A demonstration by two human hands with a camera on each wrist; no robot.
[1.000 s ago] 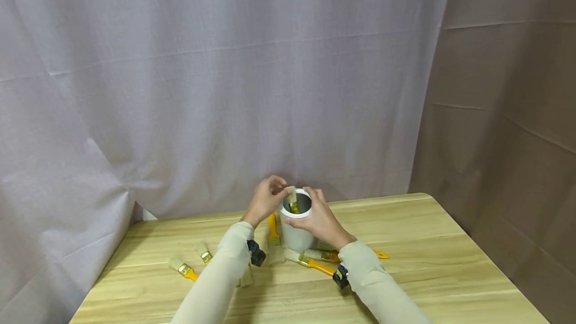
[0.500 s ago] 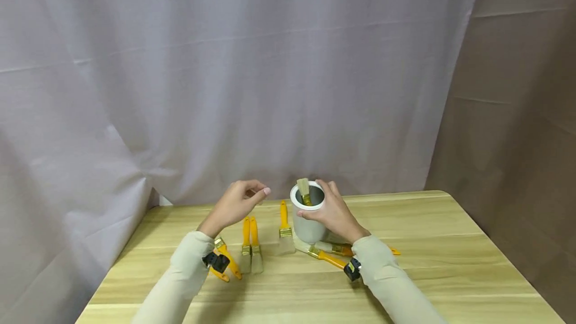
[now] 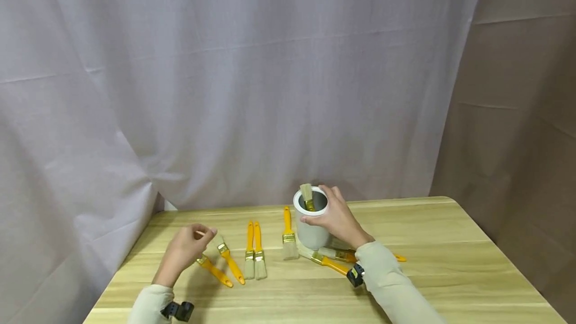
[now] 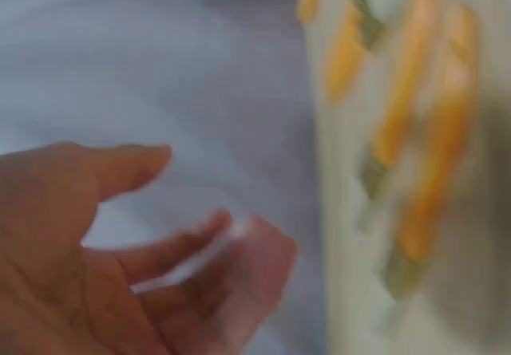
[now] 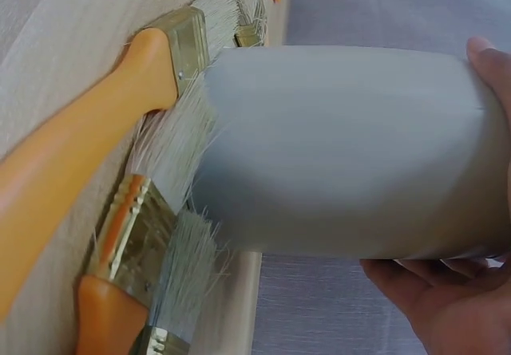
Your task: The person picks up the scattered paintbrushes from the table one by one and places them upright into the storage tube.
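Observation:
A white cup (image 3: 311,226) stands upright on the wooden table (image 3: 450,264), with one yellow-handled paintbrush (image 3: 307,197) standing in it, bristles up. My right hand (image 3: 325,211) grips the cup around its rim and side; the right wrist view shows the cup (image 5: 335,147) with my fingers (image 5: 447,307) wrapped round it. My left hand (image 3: 200,239) hovers with loosely curled fingers, holding nothing, just above two brushes (image 3: 225,264) lying at the left. In the left wrist view that hand (image 4: 160,243) is blurred and empty.
Three more brushes (image 3: 256,251) lie side by side left of the cup. Others (image 3: 330,264) lie against the cup's base under my right forearm, also in the right wrist view as brushes (image 5: 136,243). A pale curtain (image 3: 225,89) hangs behind the table.
My left hand let go of the brush in the cup and drew back left and down to the leftmost brushes. The right hand stayed on the cup.

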